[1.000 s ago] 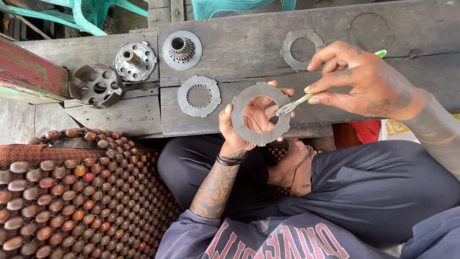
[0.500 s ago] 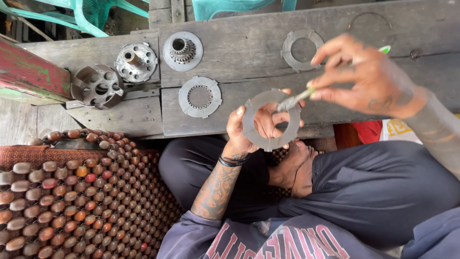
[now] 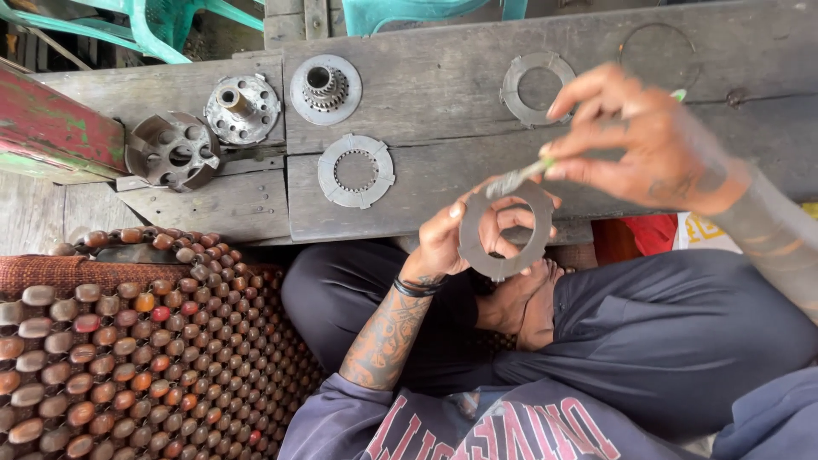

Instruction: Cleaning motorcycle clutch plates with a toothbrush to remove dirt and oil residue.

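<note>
My left hand holds a flat grey metal ring plate upright over my lap, fingers poking through its centre hole. My right hand, blurred with motion, grips a small brush with a green handle; its bristle end touches the top rim of the ring. I sit cross-legged in dark trousers by a wooden plank bench.
On the planks lie a toothed ring plate, another ring, a thin dark ring, a splined hub, a pressure plate and a round basket part. A beaded seat mat lies at left.
My right hand has slid the brush from the ring's right side up to its top rim. The left hand has tilted the ring slightly.
</note>
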